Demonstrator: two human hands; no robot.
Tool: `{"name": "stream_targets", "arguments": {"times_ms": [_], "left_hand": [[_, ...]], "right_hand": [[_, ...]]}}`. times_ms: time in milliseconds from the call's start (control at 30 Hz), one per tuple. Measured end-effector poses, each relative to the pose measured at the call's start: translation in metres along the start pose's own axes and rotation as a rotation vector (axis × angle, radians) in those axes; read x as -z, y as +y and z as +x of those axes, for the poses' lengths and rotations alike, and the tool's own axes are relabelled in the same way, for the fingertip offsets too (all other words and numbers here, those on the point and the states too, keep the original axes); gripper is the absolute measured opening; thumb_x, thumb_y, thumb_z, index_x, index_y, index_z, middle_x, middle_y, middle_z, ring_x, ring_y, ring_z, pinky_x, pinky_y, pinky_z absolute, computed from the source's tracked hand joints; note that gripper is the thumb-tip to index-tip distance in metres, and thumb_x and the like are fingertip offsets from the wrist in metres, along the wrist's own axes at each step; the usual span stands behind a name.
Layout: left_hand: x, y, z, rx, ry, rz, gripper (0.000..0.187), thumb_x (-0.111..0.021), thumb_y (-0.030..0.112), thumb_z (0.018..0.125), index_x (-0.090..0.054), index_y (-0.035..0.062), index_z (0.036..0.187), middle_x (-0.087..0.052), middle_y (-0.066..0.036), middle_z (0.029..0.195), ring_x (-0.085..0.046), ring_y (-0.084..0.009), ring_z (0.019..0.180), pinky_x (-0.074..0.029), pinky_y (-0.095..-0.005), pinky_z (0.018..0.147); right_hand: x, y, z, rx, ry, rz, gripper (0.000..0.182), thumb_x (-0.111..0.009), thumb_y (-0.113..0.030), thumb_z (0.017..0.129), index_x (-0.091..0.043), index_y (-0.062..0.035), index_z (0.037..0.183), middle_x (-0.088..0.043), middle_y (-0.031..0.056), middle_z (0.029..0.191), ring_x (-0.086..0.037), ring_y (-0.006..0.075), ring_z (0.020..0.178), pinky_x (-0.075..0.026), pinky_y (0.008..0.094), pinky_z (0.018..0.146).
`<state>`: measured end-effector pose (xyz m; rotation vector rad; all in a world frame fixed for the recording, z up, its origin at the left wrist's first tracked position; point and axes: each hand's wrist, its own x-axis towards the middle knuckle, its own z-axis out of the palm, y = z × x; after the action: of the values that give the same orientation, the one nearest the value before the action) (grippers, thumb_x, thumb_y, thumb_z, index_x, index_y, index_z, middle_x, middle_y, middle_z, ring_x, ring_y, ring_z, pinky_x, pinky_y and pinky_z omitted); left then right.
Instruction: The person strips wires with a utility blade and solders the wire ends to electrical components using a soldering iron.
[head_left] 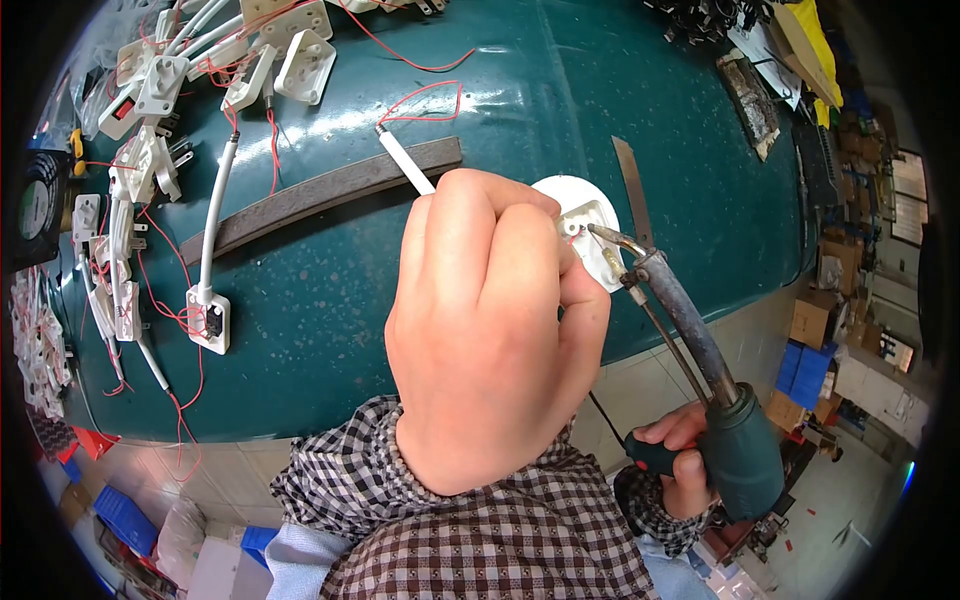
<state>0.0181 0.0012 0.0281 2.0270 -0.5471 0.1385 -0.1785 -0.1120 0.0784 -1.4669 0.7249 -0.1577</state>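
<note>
My left hand (490, 310) is closed, its fingertips on a round white plastic housing (602, 212) with small posts and a red wire inside. A white tube (405, 160) with a loop of thin red wire at its end sticks out beyond the knuckles; its lower end is hidden behind the hand. My right hand (680, 450) grips a soldering iron (742, 460) by its dark green handle, fingers on the trigger. The iron's bent tip (610, 237) and thin solder-feed tube (665, 330) reach into the housing.
A dark curved bar (330, 195) lies on the green tabletop (300, 390). Beside it is a white tube assembly (212, 230) with red wires. More white plug parts (150, 160) pile up at the left. A flat metal strip (632, 185) lies right of the housing.
</note>
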Motion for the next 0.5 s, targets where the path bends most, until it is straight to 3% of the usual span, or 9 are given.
{"name": "stream_targets", "arguments": {"times_ms": [33, 67, 133, 500], "left_hand": [[0.0, 0.0, 0.0, 0.008, -0.004, 0.0, 0.017, -0.068, -0.005, 0.066, -0.055, 0.0015, 0.074, -0.058, -0.013, 0.091, -0.059, -0.0218, 0.072, -0.047, -0.0292, 0.056], [0.0, 0.0, 0.0, 0.009, -0.005, 0.001, 0.017, -0.068, -0.005, 0.066, -0.055, 0.0015, 0.074, -0.058, -0.013, 0.091, -0.059, -0.0218, 0.072, -0.047, -0.0292, 0.056], [0.0, 0.0, 0.0, 0.007, -0.005, -0.012, 0.017, -0.068, -0.006, 0.066, -0.055, 0.0015, 0.074, -0.058, -0.013, 0.091, -0.058, -0.0215, 0.072, -0.047, -0.0289, 0.055], [0.0, 0.0, 0.0, 0.006, -0.001, -0.009, 0.017, -0.068, -0.006, 0.066, -0.055, 0.0016, 0.074, -0.058, -0.013, 0.09, -0.059, -0.021, 0.071, -0.047, -0.0284, 0.055]], "right_hand": [[-0.003, 0.001, 0.001, -0.013, 0.007, 0.004, 0.035, -0.073, -0.028, 0.088, -0.051, -0.0025, 0.099, -0.061, 0.0174, 0.102, -0.062, 0.0282, 0.102, -0.051, 0.0455, 0.094], [-0.009, 0.006, 0.004, 0.09, 0.082, -0.072, 0.041, -0.071, -0.028, 0.087, -0.049, 0.0026, 0.104, -0.057, 0.0146, 0.09, -0.061, 0.0256, 0.086, -0.056, 0.0429, 0.079], [-0.013, 0.009, 0.007, 0.192, 0.157, -0.148, 0.047, -0.069, -0.028, 0.087, -0.048, 0.0078, 0.109, -0.053, 0.0118, 0.078, -0.06, 0.023, 0.071, -0.061, 0.0403, 0.064], [-0.009, 0.002, 0.012, 0.125, 0.042, -0.239, 0.039, -0.067, -0.032, 0.086, -0.05, 0.0034, 0.089, -0.052, 0.0121, 0.075, -0.058, 0.0234, 0.069, -0.058, 0.0415, 0.069]]}}
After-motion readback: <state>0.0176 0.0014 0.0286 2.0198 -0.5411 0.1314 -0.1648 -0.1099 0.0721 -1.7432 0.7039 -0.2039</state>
